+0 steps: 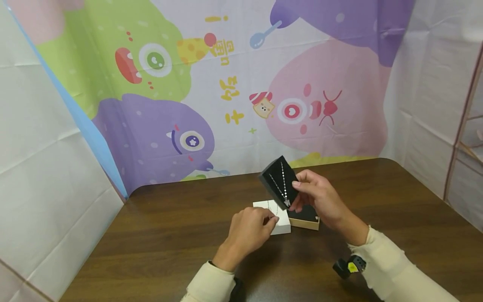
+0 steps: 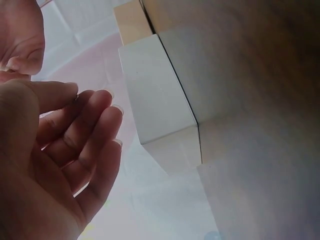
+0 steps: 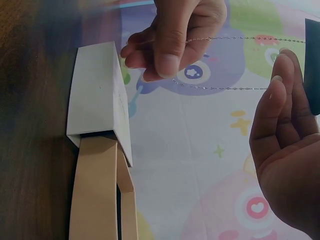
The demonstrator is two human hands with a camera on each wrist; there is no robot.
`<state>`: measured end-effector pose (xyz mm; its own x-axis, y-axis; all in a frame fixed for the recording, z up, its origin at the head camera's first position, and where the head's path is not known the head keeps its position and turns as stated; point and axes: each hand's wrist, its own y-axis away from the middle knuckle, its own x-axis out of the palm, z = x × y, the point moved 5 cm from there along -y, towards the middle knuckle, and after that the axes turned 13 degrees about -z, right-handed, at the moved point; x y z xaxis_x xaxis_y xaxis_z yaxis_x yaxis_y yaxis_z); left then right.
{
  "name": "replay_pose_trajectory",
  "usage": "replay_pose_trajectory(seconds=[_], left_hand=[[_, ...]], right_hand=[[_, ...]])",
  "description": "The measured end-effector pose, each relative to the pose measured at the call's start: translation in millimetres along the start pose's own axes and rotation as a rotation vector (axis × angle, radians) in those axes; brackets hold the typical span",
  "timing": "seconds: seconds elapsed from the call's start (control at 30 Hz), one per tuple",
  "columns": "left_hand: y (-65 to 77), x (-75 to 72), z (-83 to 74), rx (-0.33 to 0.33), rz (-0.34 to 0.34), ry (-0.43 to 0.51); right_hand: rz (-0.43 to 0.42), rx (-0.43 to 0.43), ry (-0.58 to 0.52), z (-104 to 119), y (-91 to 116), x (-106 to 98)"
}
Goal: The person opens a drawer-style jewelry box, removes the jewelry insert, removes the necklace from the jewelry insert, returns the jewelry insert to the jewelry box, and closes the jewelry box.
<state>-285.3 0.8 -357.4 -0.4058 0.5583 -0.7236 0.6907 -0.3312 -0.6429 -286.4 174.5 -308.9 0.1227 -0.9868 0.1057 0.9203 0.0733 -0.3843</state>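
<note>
My right hand [image 1: 322, 197] holds a black jewelry pad [image 1: 272, 178] up at a tilt, thumb along its edge. Across the pad's face a silver necklace [image 1: 284, 193] hangs in a V, a small pale pendant [image 1: 287, 203] at its bottom. With thumb and fingertips my left hand [image 1: 247, 230] pinches the chain [image 3: 235, 89]; in the right wrist view two thin strands stretch from these fingers to the pad. Below the hands sits a white box [image 1: 283, 227], partly behind the left hand, against a tan box [image 1: 307, 225] with a black inside.
Both boxes stand on a brown wooden table [image 1: 158, 239]. Behind its far edge hangs a cartoon-printed cloth [image 1: 234, 155], and pale cloth walls [image 1: 426, 105] rise at the sides. A dark device with a yellow mark [image 1: 352, 267] is strapped at the right wrist.
</note>
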Motion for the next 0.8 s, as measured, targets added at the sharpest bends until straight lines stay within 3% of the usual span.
replay_pose_trajectory(seconds=[0.27,0.4,0.5,0.67,0.8], left_hand=[[0.3,-2.6,3.3,-0.018,-0.044,0.012],[0.2,-3.6,6.1,-0.065,-0.047,0.085],[-0.4,-0.9,9.2,-0.173,-0.008,0.295],[-1.6,4.5,11.5,-0.497,0.087,0.774],[-2.1,4.3,11.5,-0.669,0.146,1.001]], right_hand=[[-0.006,0.018,0.011,-2,0,1],[-0.002,0.023,0.007,-3,0,2],[0.002,0.027,0.009,-4,0,3],[0.002,0.037,0.031,-5,0,4],[0.003,0.045,0.044,-6,0,4]])
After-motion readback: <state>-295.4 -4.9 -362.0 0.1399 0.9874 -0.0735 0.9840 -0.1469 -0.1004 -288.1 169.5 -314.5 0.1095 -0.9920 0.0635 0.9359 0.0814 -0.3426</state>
